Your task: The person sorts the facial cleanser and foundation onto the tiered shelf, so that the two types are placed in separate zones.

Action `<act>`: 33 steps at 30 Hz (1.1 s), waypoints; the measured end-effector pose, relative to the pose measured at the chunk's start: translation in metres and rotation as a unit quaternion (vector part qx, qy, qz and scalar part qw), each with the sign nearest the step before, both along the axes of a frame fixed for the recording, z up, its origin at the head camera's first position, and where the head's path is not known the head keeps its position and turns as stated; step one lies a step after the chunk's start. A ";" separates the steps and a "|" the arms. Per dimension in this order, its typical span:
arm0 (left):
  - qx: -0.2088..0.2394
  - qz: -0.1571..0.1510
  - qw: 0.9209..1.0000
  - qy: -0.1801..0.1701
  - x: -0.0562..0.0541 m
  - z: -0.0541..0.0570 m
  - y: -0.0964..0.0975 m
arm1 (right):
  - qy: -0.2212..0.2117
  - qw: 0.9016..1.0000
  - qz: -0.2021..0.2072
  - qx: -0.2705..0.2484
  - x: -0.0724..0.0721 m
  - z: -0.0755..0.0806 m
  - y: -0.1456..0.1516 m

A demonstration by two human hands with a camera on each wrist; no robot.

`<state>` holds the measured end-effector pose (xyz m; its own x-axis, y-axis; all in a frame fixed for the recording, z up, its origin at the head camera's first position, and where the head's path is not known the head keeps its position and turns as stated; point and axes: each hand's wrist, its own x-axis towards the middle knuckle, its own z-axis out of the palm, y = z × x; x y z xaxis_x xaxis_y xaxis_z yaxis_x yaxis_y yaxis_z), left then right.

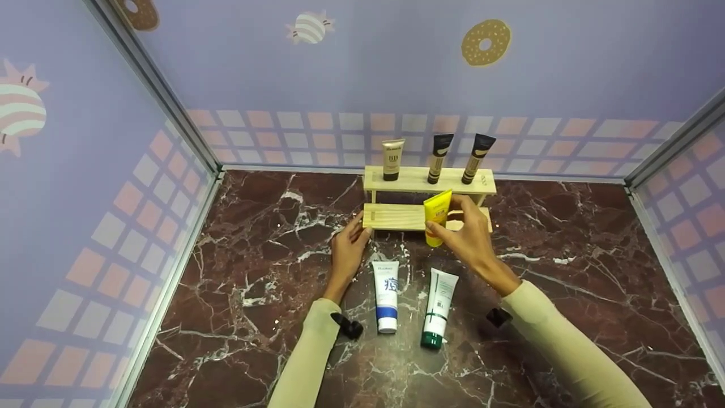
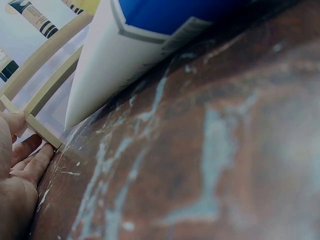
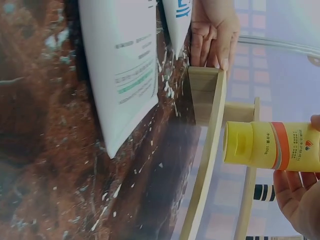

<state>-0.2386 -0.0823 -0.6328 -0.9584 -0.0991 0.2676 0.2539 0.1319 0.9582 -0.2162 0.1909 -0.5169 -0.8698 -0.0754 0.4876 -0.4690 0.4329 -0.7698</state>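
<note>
My right hand pinches a yellow squeeze tube between thumb and fingers. The tube is upright, slightly tilted, its cap down, in front of the lower tier of a two-step wooden rack. In the right wrist view, the tube's yellow cap overlaps the rack's edge. My left hand touches the left end of that lower tier, thumb at the front corner, fingers along the side. On the upper tier stand a beige BB tube and two black-and-gold tubes, all caps down.
Nearer me on the dark marble-patterned table lie a white-and-blue tube and a white-and-green tube, caps toward me. Behind the rack rises a purple printed wall, with side panels at left and right.
</note>
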 end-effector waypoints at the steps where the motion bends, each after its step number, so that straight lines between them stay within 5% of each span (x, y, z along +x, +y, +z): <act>1: 0.000 -0.001 1.000 -0.002 0.000 0.000 0.000 | 0.001 1.000 0.002 0.000 -0.001 0.000 -0.001; 14: -0.007 -0.003 1.000 -0.017 0.000 -0.002 -0.002 | -0.009 1.000 0.007 -0.014 -0.015 0.009 -0.023; 33: 0.015 0.002 1.000 0.005 -0.002 -0.003 0.000 | -0.009 1.000 -0.005 -0.013 -0.035 0.009 -0.056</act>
